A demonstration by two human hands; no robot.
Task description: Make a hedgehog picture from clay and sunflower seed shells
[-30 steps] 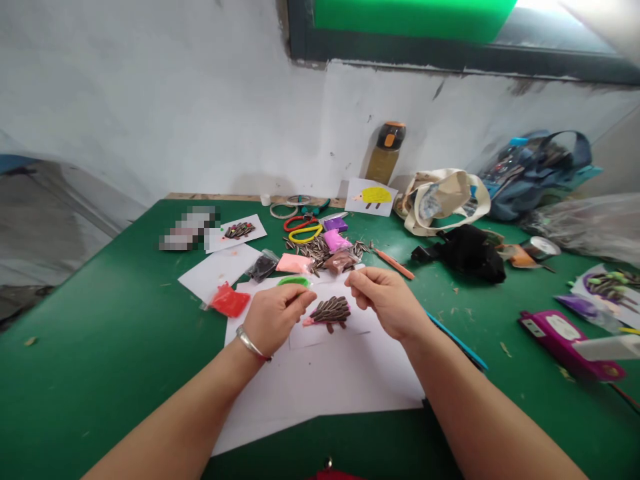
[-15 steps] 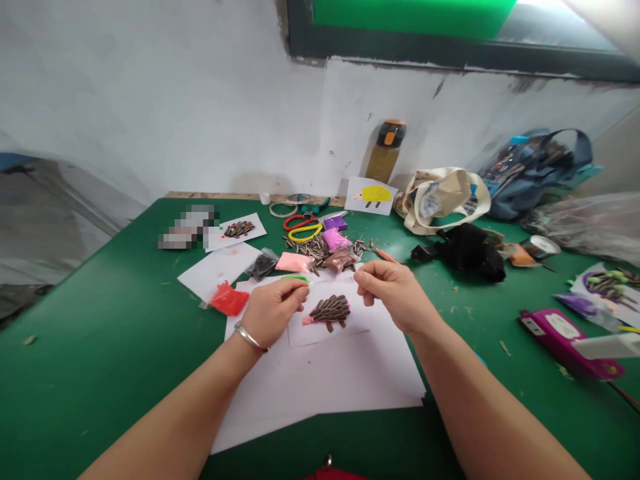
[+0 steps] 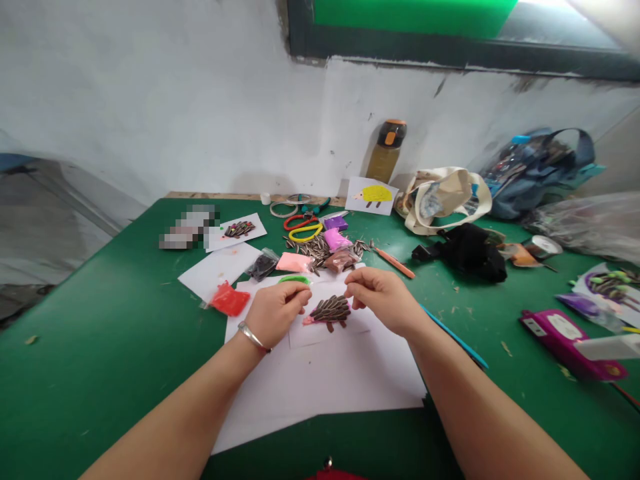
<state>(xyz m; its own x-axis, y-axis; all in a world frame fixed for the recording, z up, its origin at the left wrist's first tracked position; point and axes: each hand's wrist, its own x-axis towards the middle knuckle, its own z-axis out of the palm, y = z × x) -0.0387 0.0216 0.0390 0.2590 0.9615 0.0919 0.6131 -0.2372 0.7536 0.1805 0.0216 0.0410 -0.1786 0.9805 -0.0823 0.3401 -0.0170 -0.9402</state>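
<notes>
My left hand [image 3: 280, 308], with a silver bracelet at the wrist, is closed in a pinch left of the hedgehog picture. Its fingers hide whatever they may hold. Bright green material [image 3: 295, 279] shows just behind it; I cannot tell whether they touch. My right hand [image 3: 385, 299] is also pinched, its fingertips close to the hedgehog's right upper edge, and anything between them is too small to make out. Between both hands lies the hedgehog [image 3: 331, 309], with striped sunflower seeds on its back, a pink snout and brown feet, on white paper [image 3: 320, 380].
Behind the hands are sunflower seeds [image 3: 305, 248], a red clay packet [image 3: 230, 299], a peach packet [image 3: 295, 262], a brown packet [image 3: 343, 260] and yellow-handled scissors [image 3: 306, 232]. An orange tool [image 3: 395, 262] and a blue stick [image 3: 457, 339] lie rightward. A bottle [image 3: 385, 153] stands by the wall.
My right hand has moved left and slightly down, toward the hedgehog, uncovering the orange tool and blue stick. My left hand has barely moved.
</notes>
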